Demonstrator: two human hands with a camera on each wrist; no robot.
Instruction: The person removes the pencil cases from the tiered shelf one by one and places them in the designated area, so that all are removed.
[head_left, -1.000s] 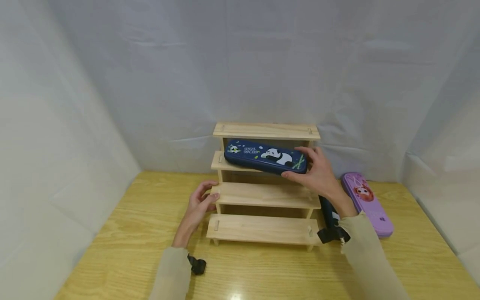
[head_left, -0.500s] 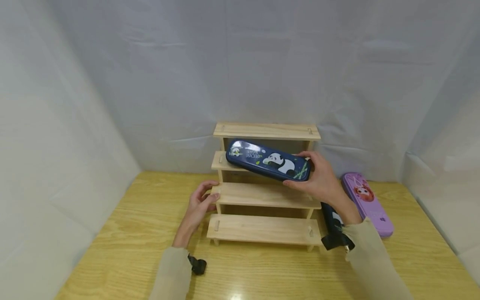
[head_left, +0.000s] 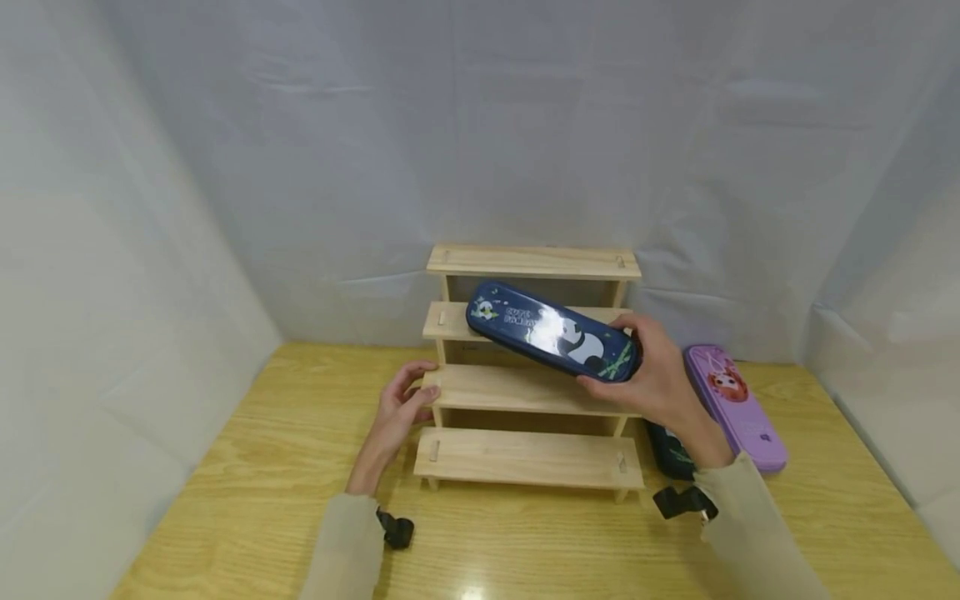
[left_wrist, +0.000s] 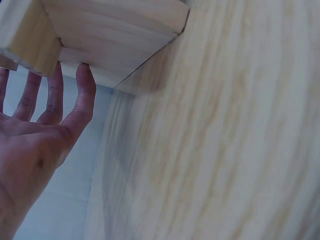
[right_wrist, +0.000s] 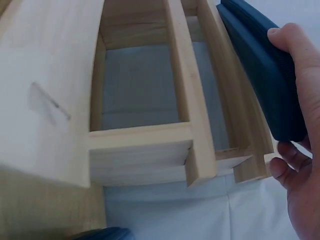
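Note:
My right hand [head_left: 660,375] holds the right end of a dark blue pencil case [head_left: 498,321] with a panda print, thumb on the near side. The case hangs tilted, its right end lower, in front of a stepped wooden display rack [head_left: 525,461]. In the right wrist view the thumb and fingers pinch the end of the blue case [right_wrist: 260,70]. My left hand [head_left: 393,408] grips the left end of the rack's second board from the bottom. The left wrist view has its fingers [left_wrist: 86,87] against the rack's wood; the thumb is hidden there.
On the table [head_left: 300,500], right of the rack, lies a purple pencil case [head_left: 738,417] with a red-haired cartoon figure. Beside it, a dark pencil case [head_left: 671,450] is partly covered by my right arm. Pale cloth walls [head_left: 525,125] enclose the back and sides.
My right hand has drawn the blue pencil case toward me, down and to the right, off the rack's second board from the top, tilting it further. The left hand has stayed put.

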